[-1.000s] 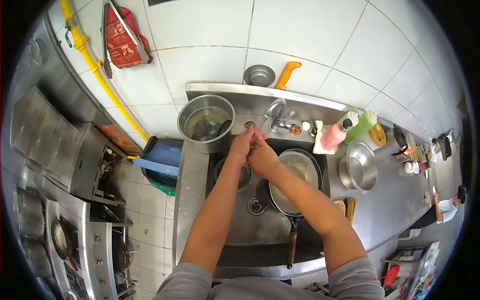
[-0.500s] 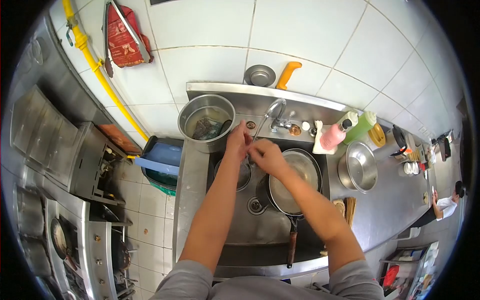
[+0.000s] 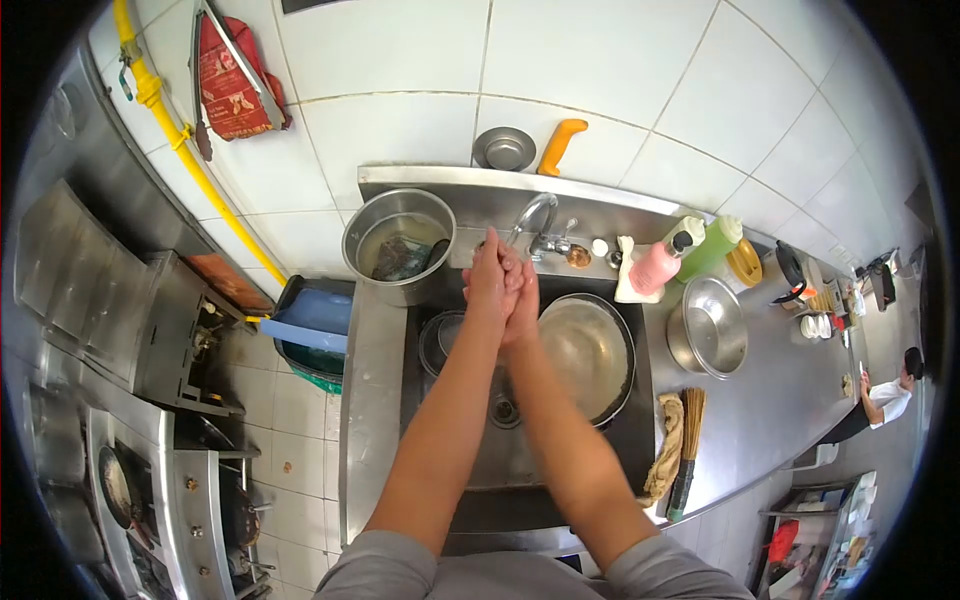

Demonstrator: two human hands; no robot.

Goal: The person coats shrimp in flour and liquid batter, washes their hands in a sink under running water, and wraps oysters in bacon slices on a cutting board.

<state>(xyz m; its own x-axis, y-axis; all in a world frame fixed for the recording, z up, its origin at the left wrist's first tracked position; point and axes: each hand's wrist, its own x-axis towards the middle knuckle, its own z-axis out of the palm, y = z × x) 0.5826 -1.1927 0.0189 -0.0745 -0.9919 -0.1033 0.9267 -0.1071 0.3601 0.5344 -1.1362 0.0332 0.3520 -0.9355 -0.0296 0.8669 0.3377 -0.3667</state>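
Note:
My left hand (image 3: 486, 288) and my right hand (image 3: 521, 312) are pressed together just below the curved tap (image 3: 538, 212), over the sink. The left hand's fingers stretch up toward the spout. My right hand's fingers look curled against the left hand, partly hidden. No object shows between them. To their right, a wide pan (image 3: 588, 350) with cloudy liquid sits in the sink. A smaller round metal vessel (image 3: 436, 345) lies left of my wrists, partly covered by the forearm. The drain (image 3: 504, 411) shows between my forearms.
A steel pot (image 3: 362, 232) with water and a dark item stands at the sink's left corner. Right are a pink pump bottle (image 3: 657, 268), green bottle (image 3: 712, 248), steel bowl (image 3: 684, 330), cloth (image 3: 666, 445) and brush (image 3: 688, 450). A person (image 3: 888, 402) stands far right.
My hands have gone from touching near the fingertips to being pressed together, with the right forearm swinging inward. The cloth and brush at the right are now uncovered.

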